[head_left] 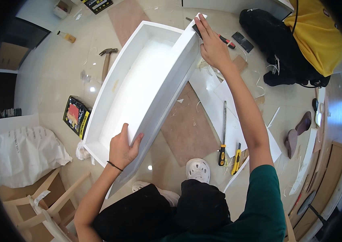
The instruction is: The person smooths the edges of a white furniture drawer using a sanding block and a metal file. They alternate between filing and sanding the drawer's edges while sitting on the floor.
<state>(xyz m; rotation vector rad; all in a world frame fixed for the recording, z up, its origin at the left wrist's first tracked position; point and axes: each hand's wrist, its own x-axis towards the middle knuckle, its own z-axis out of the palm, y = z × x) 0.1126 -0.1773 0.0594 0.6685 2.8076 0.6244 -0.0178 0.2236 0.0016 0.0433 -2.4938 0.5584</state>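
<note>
A white drawer-like box (138, 76) with a long front panel is tilted in front of my legs. My left hand (124, 148) grips the panel's near edge, thumb and a finger on either side of it. At the far right end, my right hand (213, 45) holds the panel's end, two fingers laid along its top. Something dark shows between that hand and the panel; I cannot make out what it is. Beside the hand is a tool with a red and black handle (227, 41), partly hidden.
A hammer (106, 63) and a black tin (76, 117) are left of the box. A yellow-handled screwdriver (222, 151), a yellow cutter (236, 158) and white offcuts (215, 101) lie right. A person in yellow (314, 36) sits far right. A wooden stool (43, 209) stands near left.
</note>
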